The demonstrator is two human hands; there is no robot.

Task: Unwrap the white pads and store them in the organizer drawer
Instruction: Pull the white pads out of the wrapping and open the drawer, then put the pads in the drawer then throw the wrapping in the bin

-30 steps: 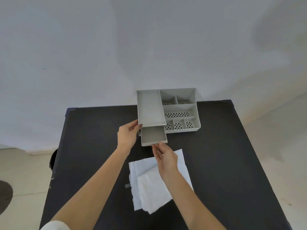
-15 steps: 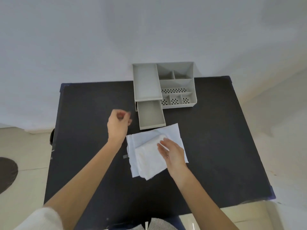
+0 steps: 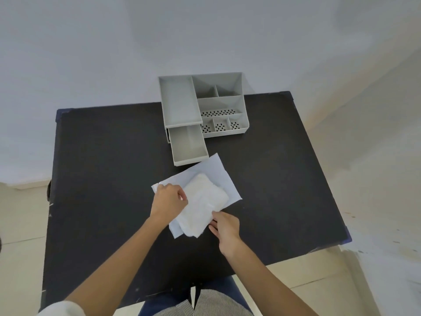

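Fluffy white pad [image 3: 205, 201] on thin flat wrapper [image 3: 224, 179]; left hand [image 3: 168, 199] seemingly pinching pad, right hand [image 3: 224, 226] loosely open at edge.

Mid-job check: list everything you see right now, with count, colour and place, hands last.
table: one, black, fills the middle of the view
organizer: one, grey, at the table's far edge
drawer: one, grey, pulled out toward the person, looks empty
wrapper sheet: one, pale blue-white, spread flat before the drawer
white pads: folded stack, count unclear, on the wrapper
left hand: on the wrapper's left edge
right hand: at the stack's near right corner
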